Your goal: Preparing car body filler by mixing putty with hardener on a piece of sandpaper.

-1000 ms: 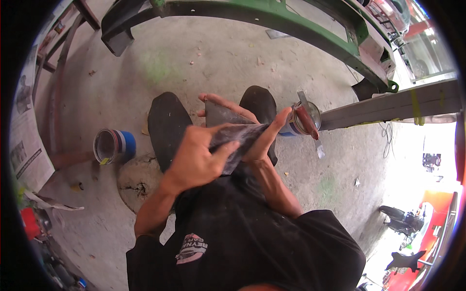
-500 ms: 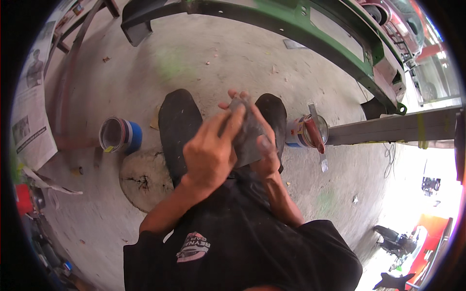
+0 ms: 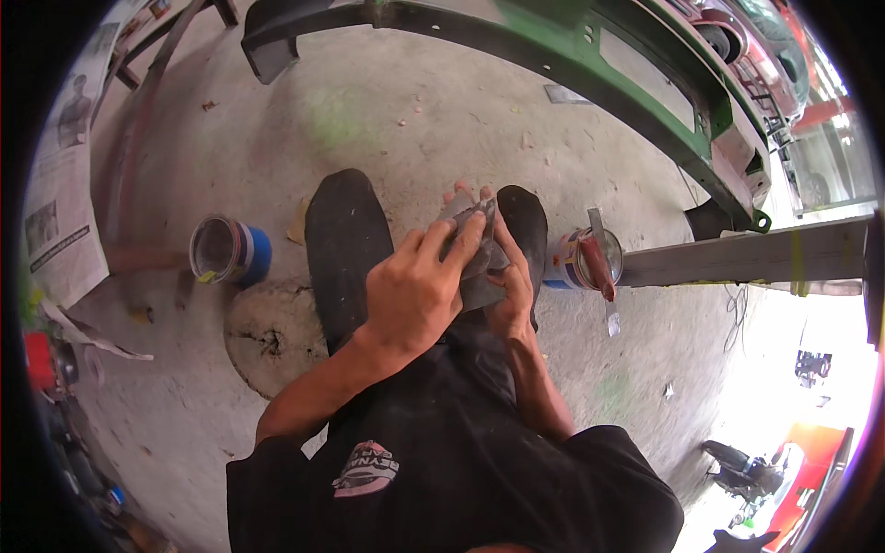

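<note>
Between my hands, above my lap, is a thin, dark grey flat sheet (image 3: 481,293), with a lighter grey layer or flap near its far end. My left hand (image 3: 410,290) reaches over it from the left, its fingers bent and pressed onto the upper face. From the right, my right hand (image 3: 513,300) holds the sheet from beneath and along its edge; its thumb lies near the side and its fingertips show past the far end. Whether this is one folded sheet or two pieces, I cannot tell. My left fingers hide part of it.
An open blue-and-white can (image 3: 249,256) stands left, beside a round stump-like block (image 3: 272,336). At right, another can (image 3: 562,261) has a red-handled scraper (image 3: 597,263) across its top. Ahead lies a green vehicle bumper (image 3: 516,51); a grey beam (image 3: 737,253) extends right.
My left hand has shifted a little right, its fingertips slightly nearer me over the sheet. The lighter grey part now shows beside the fingers. The whole view has shifted slightly.
</note>
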`<state>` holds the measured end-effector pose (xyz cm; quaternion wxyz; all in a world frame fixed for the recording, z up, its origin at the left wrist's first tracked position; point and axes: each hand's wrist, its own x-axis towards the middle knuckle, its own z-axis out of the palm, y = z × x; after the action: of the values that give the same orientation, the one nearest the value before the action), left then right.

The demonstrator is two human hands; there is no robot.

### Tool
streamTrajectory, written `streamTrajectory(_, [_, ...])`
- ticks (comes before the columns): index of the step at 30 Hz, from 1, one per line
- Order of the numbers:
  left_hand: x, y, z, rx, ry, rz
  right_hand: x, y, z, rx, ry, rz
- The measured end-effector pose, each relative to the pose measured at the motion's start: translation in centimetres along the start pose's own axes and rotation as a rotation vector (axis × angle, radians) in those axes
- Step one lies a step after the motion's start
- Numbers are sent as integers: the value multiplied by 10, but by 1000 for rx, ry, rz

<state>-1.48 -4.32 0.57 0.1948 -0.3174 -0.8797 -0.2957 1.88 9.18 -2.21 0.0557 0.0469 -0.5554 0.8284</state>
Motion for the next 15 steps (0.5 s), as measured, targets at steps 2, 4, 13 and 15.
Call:
streamTrajectory(2, [5, -5, 1, -4, 20, 37, -4, -6, -5, -112, -50, 9])
streamTrajectory(4, [25, -27, 2, -14, -80, -126, -14, -8, -1, -186, -65, 61])
streamTrajectory(13, [13, -158, -28, -817, -98, -682, 1, -10, -50, 218, 90, 185])
streamTrajectory(15, [-2, -192, -13, -791, -149, -785, 3, -8, -52, 122, 130, 179])
